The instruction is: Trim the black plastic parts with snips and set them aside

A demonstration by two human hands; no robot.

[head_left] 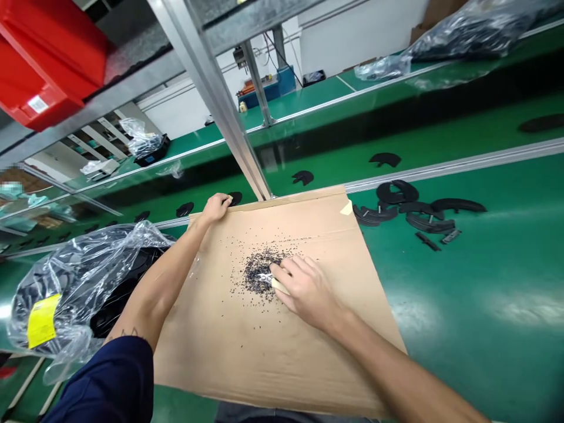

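My left hand (217,207) reaches over the far left edge of the cardboard sheet (282,370), its fingers closed at the rim of a flat, round black part (236,198) on the green belt. A bit of pale tape shows at its fingertips. In the middle of the sheet my right hand (304,288) is closed around small metal nippers (265,278) with pale handles; the palm hides most of them. Their jaws point left over a scattered heap of tiny black clippings (253,267).
Several curved black parts (429,217) lie on the green bench right of the sheet. More black parts (303,177) sit along the belt. At left is a clear plastic bag (83,264) of black pieces. A metal post (220,88) rises behind the sheet; a red bin (48,59) hangs upper left.
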